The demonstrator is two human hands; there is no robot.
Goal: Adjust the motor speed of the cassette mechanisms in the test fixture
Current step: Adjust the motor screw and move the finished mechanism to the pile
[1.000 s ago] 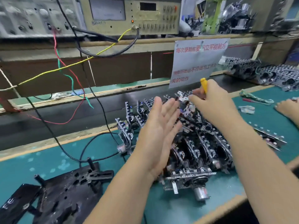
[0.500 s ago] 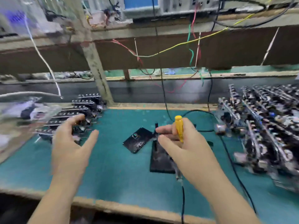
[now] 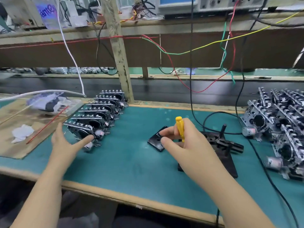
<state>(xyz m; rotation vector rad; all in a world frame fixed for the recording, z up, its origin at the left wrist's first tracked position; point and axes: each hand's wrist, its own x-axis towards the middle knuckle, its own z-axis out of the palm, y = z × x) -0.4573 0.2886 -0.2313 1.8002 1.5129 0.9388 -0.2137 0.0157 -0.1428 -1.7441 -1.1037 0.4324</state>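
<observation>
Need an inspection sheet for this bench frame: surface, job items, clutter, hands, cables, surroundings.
Surface: green mat on a wood-edged bench.
Job's things: row of cassette mechanisms standing on edge at left; larger pile of mechanisms at right; black test fixture holds no mechanism; small black plate beside it.
Clutter: cardboard sheet with white tissue, red stick and a plastic bag.
Hands: left hand open, fingertip at the nearest mechanism; right hand grips a yellow screwdriver.
Cables: black cable runs to the fixture; red, green, yellow and white wires hang from the shelf.
Surroundings: instrument shelf above; wooden post.
</observation>
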